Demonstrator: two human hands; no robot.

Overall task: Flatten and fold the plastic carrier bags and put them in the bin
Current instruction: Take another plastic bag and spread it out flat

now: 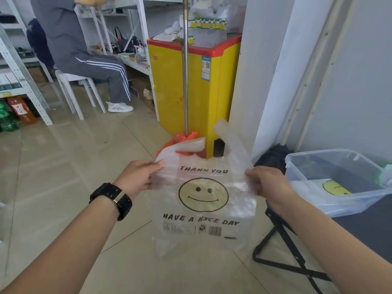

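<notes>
A clear plastic carrier bag with a yellow smiley face and the words "THANK YOU" and "HAVE A NICE DAY" hangs spread out in the air in front of me. My left hand pinches its upper left edge below one handle. At the upper right edge, my right hand grips the plastic. Both handles stick up above my hands. To the right stands a clear plastic bin on a dark folding table, and a folded smiley bag lies inside it.
A yellow chest with a red lid stands ahead, with a mop pole and its orange head in front. A person sits on a white chair at the left by metal shelves. The floor is beige tile. A white wall is on the right.
</notes>
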